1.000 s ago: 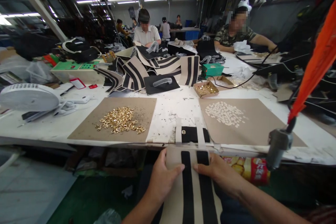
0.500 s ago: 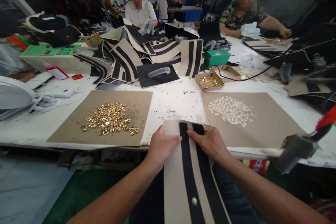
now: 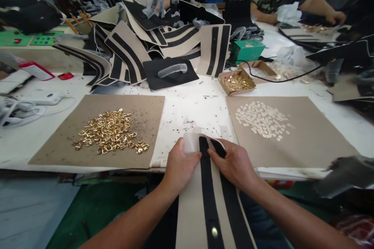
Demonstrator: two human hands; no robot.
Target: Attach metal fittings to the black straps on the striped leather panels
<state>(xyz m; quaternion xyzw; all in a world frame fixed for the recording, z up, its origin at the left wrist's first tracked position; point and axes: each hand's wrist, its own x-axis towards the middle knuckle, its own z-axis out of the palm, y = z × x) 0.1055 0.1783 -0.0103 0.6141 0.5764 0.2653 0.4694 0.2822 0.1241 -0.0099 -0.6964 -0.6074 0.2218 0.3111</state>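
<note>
A beige panel (image 3: 189, 202) with two black stripes lies between my hands, its lower part running down over my lap. My left hand (image 3: 182, 163) grips its left edge near the top, thumb flat beside the inner stripe. On the opposite edge, my right hand (image 3: 233, 161) is closed, with its thumb on the panel near the same stripe. The top right corner bends under this grip. Low on the inner stripe shines a small round gold piece (image 3: 214, 232). What my fingers do behind the panel is hidden.
Gold metal fittings (image 3: 108, 130) lie heaped on a brown board at left. White ring-shaped washers (image 3: 261, 118) cover part of another board at right. Behind are stacked striped panels (image 3: 128, 52), a carton of gold pieces (image 3: 237, 82) and a green box (image 3: 248, 50). Co-workers sit opposite.
The view has tipped downward and come closer to the table. Both hands keep hold of the panel, and its top right corner now bends more.
</note>
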